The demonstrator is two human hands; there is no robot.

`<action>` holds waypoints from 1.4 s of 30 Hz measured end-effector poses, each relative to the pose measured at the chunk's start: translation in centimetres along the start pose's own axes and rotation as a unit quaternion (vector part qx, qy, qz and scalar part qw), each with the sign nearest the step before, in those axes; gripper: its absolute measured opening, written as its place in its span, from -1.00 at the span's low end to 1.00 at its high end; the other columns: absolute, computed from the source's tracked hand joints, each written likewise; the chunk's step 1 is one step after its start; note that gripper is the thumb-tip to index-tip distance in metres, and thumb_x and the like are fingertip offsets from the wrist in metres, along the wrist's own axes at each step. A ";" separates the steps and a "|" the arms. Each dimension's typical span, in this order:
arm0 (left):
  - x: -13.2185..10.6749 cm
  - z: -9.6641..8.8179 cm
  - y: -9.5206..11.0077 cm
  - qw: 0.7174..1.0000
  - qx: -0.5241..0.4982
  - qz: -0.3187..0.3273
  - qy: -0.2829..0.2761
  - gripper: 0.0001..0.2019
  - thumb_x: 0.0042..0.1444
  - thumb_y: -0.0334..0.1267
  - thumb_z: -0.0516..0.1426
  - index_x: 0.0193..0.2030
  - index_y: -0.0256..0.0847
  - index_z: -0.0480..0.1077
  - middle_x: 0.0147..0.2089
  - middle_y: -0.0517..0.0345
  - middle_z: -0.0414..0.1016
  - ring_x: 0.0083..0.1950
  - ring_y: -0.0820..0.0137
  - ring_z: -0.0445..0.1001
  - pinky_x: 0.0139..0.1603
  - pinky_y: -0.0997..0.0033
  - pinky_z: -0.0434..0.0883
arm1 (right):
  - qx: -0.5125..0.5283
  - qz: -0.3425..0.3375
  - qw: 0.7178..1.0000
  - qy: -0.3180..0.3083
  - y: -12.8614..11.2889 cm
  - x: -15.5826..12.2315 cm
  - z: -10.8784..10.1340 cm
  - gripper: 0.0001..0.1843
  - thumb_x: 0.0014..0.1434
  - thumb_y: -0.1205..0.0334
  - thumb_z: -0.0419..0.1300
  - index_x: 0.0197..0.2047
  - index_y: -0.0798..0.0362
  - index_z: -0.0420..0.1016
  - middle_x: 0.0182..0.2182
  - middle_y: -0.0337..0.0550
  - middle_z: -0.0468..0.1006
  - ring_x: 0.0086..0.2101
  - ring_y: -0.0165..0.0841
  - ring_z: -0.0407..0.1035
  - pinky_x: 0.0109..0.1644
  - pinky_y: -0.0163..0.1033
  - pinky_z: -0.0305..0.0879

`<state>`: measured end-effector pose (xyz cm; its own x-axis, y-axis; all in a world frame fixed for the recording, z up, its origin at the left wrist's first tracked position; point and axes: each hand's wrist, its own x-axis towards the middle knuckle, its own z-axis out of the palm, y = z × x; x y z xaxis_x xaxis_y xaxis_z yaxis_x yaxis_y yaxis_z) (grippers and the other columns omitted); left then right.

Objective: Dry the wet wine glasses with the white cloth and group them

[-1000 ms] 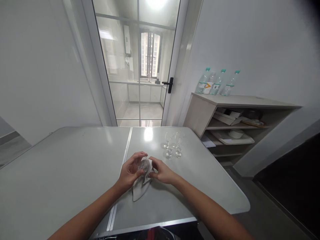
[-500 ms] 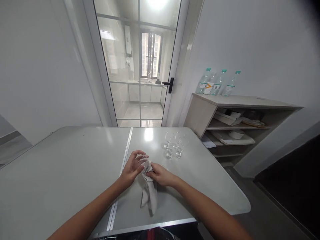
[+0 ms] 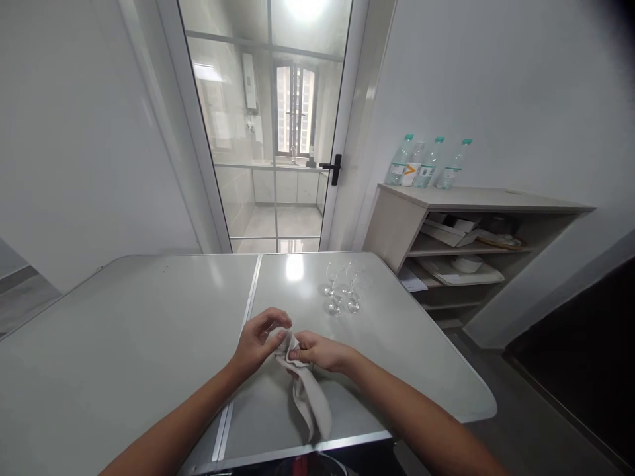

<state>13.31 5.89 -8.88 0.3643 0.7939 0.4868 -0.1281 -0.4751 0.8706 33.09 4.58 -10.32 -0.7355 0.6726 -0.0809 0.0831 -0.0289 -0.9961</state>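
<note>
My left hand curls its fingers round a small clear glass, most of which is hidden by the hand and the cloth. Pressed against the glass is a white cloth, pinched by my right hand between thumb and fingers. The cloth's loose end hangs down toward the table's near edge. Farther back on the right, several clear stemmed glasses stand in a cluster on the table.
The grey table has a metal seam across it. Behind it is a glass door with a black handle. At right stands a wooden shelf unit with several plastic bottles on top and trays and a bowl inside.
Both hands have come slightly lower and nearer with the glass. The cloth's hanging end has swung to the right and toward me. The standing glasses have not moved.
</note>
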 end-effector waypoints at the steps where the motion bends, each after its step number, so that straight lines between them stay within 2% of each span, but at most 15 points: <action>1: 0.0 0.1 0.0 1.000 0.019 -0.010 0.013 -0.83 0.26 -0.15 0.21 -0.12 -0.20 0.45 -0.13 0.01 0.45 -0.07 0.29 0.50 0.03 0.24 0.49 | -0.054 -0.003 0.998 0.043 0.1 0.2 0.2 -0.76 0.22 0.08 0.26 -0.29 0.06 0.35 -0.45 -0.29 0.37 -0.42 -0.40 0.25 -0.28 -0.28 0.18; 5: 0.2 0.5 0.1 0.991 0.078 -0.046 0.094 -0.82 0.24 -0.14 0.23 -0.12 -0.17 0.45 -0.16 0.08 0.48 -0.07 0.29 0.49 0.02 0.27 0.47 | -0.265 -0.026 0.932 0.248 0.3 0.6 0.7 -0.90 0.22 0.30 0.22 -0.20 0.03 0.36 -0.40 -0.26 0.39 -0.36 -0.36 0.23 -0.21 -0.25 0.13; 7: 0.2 0.4 0.2 0.992 0.074 -0.043 0.093 -0.81 0.25 -0.14 0.22 -0.10 -0.17 0.46 -0.12 0.05 0.50 -0.02 0.26 0.50 0.05 0.25 0.46 | -0.232 -0.023 0.949 0.213 0.3 0.5 0.4 -0.90 0.23 0.26 0.22 -0.21 0.03 0.36 -0.40 -0.26 0.39 -0.36 -0.36 0.24 -0.22 -0.26 0.15; 9: 0.0 0.2 0.3 0.996 0.069 -0.017 0.057 -0.84 0.26 -0.15 0.20 -0.16 -0.18 0.48 -0.09 0.00 0.52 0.01 0.23 0.50 0.05 0.23 0.45 | -0.116 -0.005 0.989 0.088 0.2 0.2 0.0 -0.82 0.23 0.13 0.22 -0.27 0.04 0.34 -0.42 -0.27 0.36 -0.39 -0.38 0.24 -0.26 -0.28 0.18; 12: -0.3 -0.1 0.2 0.996 0.085 0.021 0.027 -0.84 0.27 -0.17 0.19 -0.26 -0.19 0.49 -0.16 -0.01 0.55 -0.09 0.24 0.52 -0.06 0.26 0.45 | -0.021 0.004 1.000 -0.015 0.2 0.1 -0.1 -0.76 0.23 0.05 0.20 -0.30 0.05 0.33 -0.44 -0.29 0.33 -0.42 -0.40 0.23 -0.29 -0.29 0.18; 18: -0.1 -0.1 0.4 0.987 0.117 -0.019 0.106 -0.82 0.29 -0.15 0.18 -0.26 -0.19 0.49 -0.26 0.09 0.53 -0.19 0.31 0.50 -0.12 0.34 0.43 | -0.238 -0.042 0.949 0.202 -0.2 0.6 0.9 -0.82 0.17 0.23 0.26 -0.35 0.02 0.29 -0.48 -0.32 0.34 -0.44 -0.41 0.16 -0.27 -0.28 0.08; 21: -0.1 -0.2 0.8 0.992 0.094 0.004 0.079 -0.82 0.29 -0.14 0.17 -0.23 -0.19 0.51 -0.21 0.05 0.55 -0.13 0.28 0.52 -0.08 0.31 0.44 | -0.083 -0.018 0.992 0.095 -0.2 0.3 0.4 -0.71 0.21 0.01 0.23 -0.32 0.04 0.32 -0.45 -0.27 0.38 -0.43 -0.40 0.22 -0.28 -0.28 0.14; 24: -0.3 -0.2 0.9 0.992 0.112 0.021 0.049 -0.79 0.29 -0.13 0.16 -0.27 -0.19 0.52 -0.24 0.03 0.57 -0.18 0.27 0.53 -0.13 0.31 0.45 | 0.022 0.019 0.999 -0.025 0.0 0.1 0.0 -0.60 0.22 -0.14 0.19 -0.30 0.06 0.35 -0.46 -0.24 0.39 -0.47 -0.38 0.25 -0.32 -0.28 0.17; 26: -0.3 -0.1 0.7 0.988 0.141 0.011 0.065 -0.79 0.28 -0.14 0.17 -0.30 -0.19 0.52 -0.30 0.06 0.56 -0.24 0.29 0.52 -0.17 0.33 0.44 | -0.068 -0.002 0.997 0.030 0.0 0.2 0.1 -0.71 0.19 0.01 0.25 -0.32 0.05 0.34 -0.47 -0.27 0.37 -0.45 -0.40 0.23 -0.32 -0.29 0.13; 30: -0.1 -0.1 0.2 0.976 0.169 -0.032 0.135 -0.80 0.28 -0.14 0.17 -0.30 -0.18 0.51 -0.31 0.12 0.56 -0.27 0.33 0.52 -0.20 0.38 0.42 | -0.265 -0.039 0.939 0.215 -0.4 0.4 0.7 -0.85 0.16 0.25 0.26 -0.34 0.03 0.33 -0.49 -0.32 0.33 -0.43 -0.42 0.15 -0.28 -0.30 0.05; 32: -0.1 -0.2 0.2 0.979 0.156 -0.035 0.123 -0.81 0.30 -0.14 0.16 -0.25 -0.18 0.51 -0.26 0.11 0.58 -0.25 0.33 0.53 -0.19 0.37 0.43 | -0.195 -0.030 0.962 0.187 -0.6 0.3 0.6 -0.80 0.17 0.16 0.27 -0.35 0.04 0.33 -0.50 -0.32 0.32 -0.45 -0.43 0.15 -0.29 -0.31 0.06; 34: -0.2 -0.3 0.4 0.987 0.134 -0.013 0.084 -0.81 0.30 -0.16 0.14 -0.21 -0.19 0.51 -0.21 0.07 0.59 -0.20 0.31 0.55 -0.14 0.35 0.45 | -0.040 0.001 0.996 0.085 -0.7 0.1 0.2 -0.65 0.16 -0.05 0.28 -0.35 0.06 0.35 -0.49 -0.30 0.34 -0.46 -0.43 0.20 -0.31 -0.31 0.12; 37: -0.4 -0.2 0.7 0.989 0.139 0.024 0.038 -0.82 0.30 -0.19 0.13 -0.25 -0.21 0.52 -0.25 0.06 0.60 -0.20 0.31 0.56 -0.14 0.36 0.46 | 0.102 0.051 0.993 -0.033 -0.4 -0.1 -0.4 -0.44 0.05 -0.28 0.31 -0.33 0.11 0.38 -0.48 -0.24 0.39 -0.48 -0.41 0.25 -0.33 -0.28 0.19; 39: -0.4 0.0 0.8 0.984 0.167 0.013 0.056 -0.81 0.29 -0.21 0.14 -0.30 -0.21 0.52 -0.31 0.10 0.59 -0.26 0.34 0.55 -0.19 0.39 0.45 | 0.068 0.042 0.997 -0.024 -0.3 0.0 -0.5 -0.49 0.08 -0.23 0.31 -0.33 0.10 0.36 -0.48 -0.27 0.38 -0.48 -0.42 0.24 -0.33 -0.30 0.18; 42: -0.2 0.2 0.8 0.972 0.193 -0.027 0.129 -0.80 0.28 -0.20 0.15 -0.34 -0.20 0.51 -0.36 0.15 0.58 -0.30 0.37 0.55 -0.22 0.43 0.45 | -0.134 -0.008 0.988 0.075 -0.6 0.3 0.0 -0.73 0.24 0.05 0.23 -0.34 0.05 0.32 -0.46 -0.29 0.37 -0.44 -0.42 0.22 -0.30 -0.32 0.13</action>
<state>13.34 5.24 -8.35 0.1107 0.8667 0.4864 0.2588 -0.4977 0.8278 32.87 4.81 -9.73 -0.6313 0.7745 -0.0396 0.2623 0.1652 -0.9507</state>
